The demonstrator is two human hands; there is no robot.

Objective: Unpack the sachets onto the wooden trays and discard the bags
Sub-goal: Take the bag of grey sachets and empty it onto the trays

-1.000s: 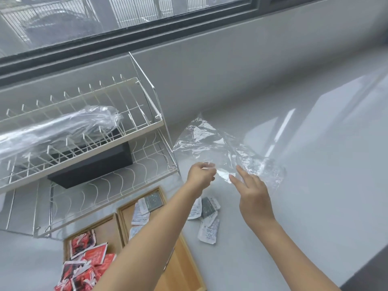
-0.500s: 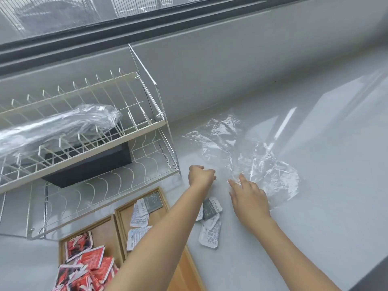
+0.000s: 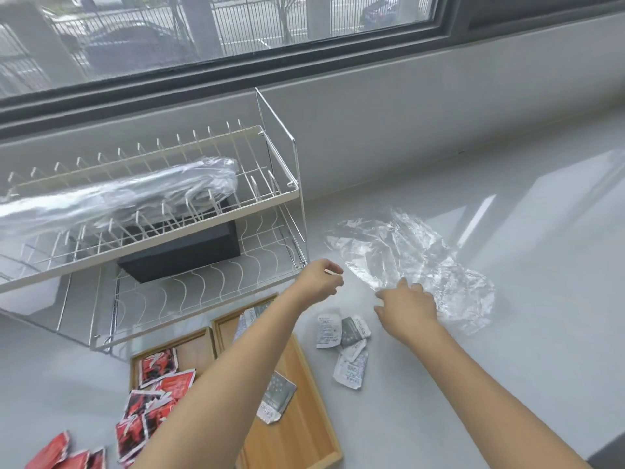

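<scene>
An empty, crumpled clear plastic bag (image 3: 406,255) lies flat on the grey counter. My left hand (image 3: 319,279) hovers just left of it with fingers loosely curled and nothing in them. My right hand (image 3: 407,306) rests at the bag's near edge, fingers spread. Three white and grey sachets (image 3: 343,336) lie loose on the counter below my hands. The right wooden tray (image 3: 304,421) holds grey sachets (image 3: 277,396), partly hidden by my left forearm. Red sachets (image 3: 159,370) are piled in the left wooden tray (image 3: 194,345).
A two-tier wire dish rack (image 3: 277,194) stands to the left, with a plastic-wrapped bundle (image 3: 118,194) on top and a black box (image 3: 182,248) below. More red sachets (image 3: 50,451) lie on the counter at bottom left. A wall and window run behind.
The bag, held up by its edge before, has dropped onto the counter. My left hand has opened from a fist and let go; the right hand has drawn back toward me.
</scene>
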